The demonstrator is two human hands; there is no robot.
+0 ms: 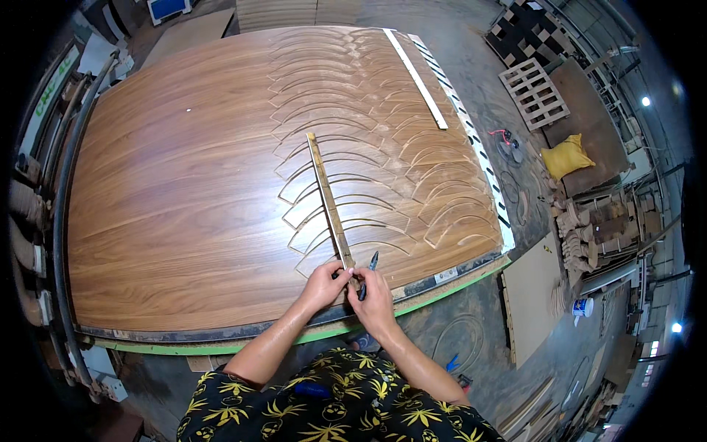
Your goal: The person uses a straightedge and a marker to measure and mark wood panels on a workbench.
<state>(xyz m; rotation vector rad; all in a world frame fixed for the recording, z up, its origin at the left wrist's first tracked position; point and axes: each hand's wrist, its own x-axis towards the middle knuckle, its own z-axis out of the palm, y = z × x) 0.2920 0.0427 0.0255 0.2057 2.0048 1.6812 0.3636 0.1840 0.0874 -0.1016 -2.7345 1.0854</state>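
**Two hands at the near end of a long wooden strip**

The person stood at the near edge of a large walnut-veneered panel (184,191) that lay flat on a machine bed. A long, narrow wooden strip (326,195) ran across the panel, its far end out among the curved cuts and its near end at the person's hands. The left hand (324,283) was closed over that near end, fingers curled round it, pressing it down onto the board close to the front edge. The right hand (372,298) sat just beside the left, touching it, and gripped a dark pen-like tool (370,269) whose tip stuck up past the knuckles, right against the strip's side. Whether the right fingers also touched the strip I could not tell.

The right half of the panel was scored with rows of arc-shaped cut-outs (368,147), pale dust lying in the grooves. A white straight batten (414,77) lay slantwise near the far right corner, well apart from the hands. A green-edged board (221,346) showed beneath the panel's front edge.

On the concrete floor to the right stood a small wooden pallet (534,92), a yellow sack (565,156) and a loose flat offcut (530,298). The person wore a black shirt with a yellow leaf print (331,405).
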